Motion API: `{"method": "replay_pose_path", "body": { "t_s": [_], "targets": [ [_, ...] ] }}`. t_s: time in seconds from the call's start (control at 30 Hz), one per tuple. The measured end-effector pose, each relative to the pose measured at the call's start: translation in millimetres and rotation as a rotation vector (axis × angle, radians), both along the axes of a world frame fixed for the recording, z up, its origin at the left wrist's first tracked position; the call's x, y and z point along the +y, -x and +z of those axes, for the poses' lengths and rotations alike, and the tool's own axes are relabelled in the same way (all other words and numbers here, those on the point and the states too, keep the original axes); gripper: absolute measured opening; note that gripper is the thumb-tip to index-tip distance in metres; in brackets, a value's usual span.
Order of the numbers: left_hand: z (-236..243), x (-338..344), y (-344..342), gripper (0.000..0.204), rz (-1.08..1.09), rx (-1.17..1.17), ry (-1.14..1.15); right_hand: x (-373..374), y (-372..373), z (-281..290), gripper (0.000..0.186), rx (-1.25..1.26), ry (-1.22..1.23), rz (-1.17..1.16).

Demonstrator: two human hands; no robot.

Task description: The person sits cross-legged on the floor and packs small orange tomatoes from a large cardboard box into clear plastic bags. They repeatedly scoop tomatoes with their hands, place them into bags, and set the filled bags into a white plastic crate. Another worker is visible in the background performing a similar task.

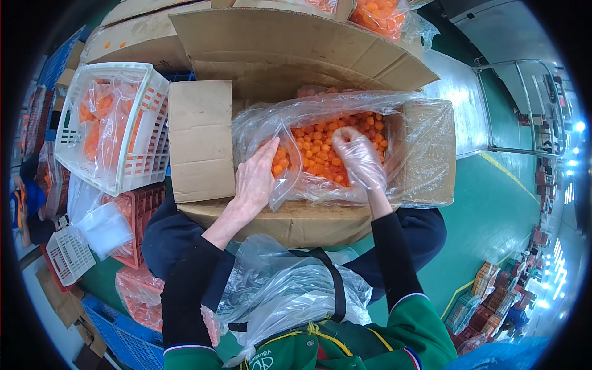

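Observation:
A cardboard box (pixel 290 223) stands before me between my knees, lined with a clear plastic bag (pixel 265 126). Small round orange pieces (pixel 320 148) lie loose inside the bag. My left hand (pixel 256 179) is bare, its fingers stretched out along the bag at the left side of the opening, beside some of the pieces. My right hand (pixel 357 157), in a clear plastic glove, is over the middle of the pieces with its fingers curled down and pressed together. What those fingertips hold, if anything, is hidden.
At the left a white crate (pixel 151 117) holds bagged orange pieces, above a red crate (pixel 151 206). Another bag of orange pieces (pixel 376 18) rests beyond the box. A metal rail (pixel 524 105) stands at the right on green floor. Stacked crates (pixel 484 290) sit further right.

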State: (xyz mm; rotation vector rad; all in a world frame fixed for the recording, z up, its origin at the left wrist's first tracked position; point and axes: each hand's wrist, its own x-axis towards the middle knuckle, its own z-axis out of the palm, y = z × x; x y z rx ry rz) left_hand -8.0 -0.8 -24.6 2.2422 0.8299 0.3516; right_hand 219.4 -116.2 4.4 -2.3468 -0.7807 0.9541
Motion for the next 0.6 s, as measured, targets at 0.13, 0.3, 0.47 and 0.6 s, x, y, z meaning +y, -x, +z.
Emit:
{"method": "replay_pose_path", "body": {
  "t_s": [0.13,0.3,0.47,0.6],
  "targets": [
    [-2,2,0,0.06,0.005,-0.013,-0.022,-24,16,-82,0.074,-0.951,0.311,0.558],
    [-4,2,1,0.06,0.002,-0.016,-0.03,-21,6,-88,0.055,-0.71,0.29,0.557],
    [-5,3,1,0.059,-0.002,0.005,-0.028,-18,15,-98,0.048,-0.779,0.358,0.566],
    [-6,1,1,0.058,-0.007,0.007,-0.032,-30,1,-109,0.045,-0.692,0.208,0.685]
  ]
}}
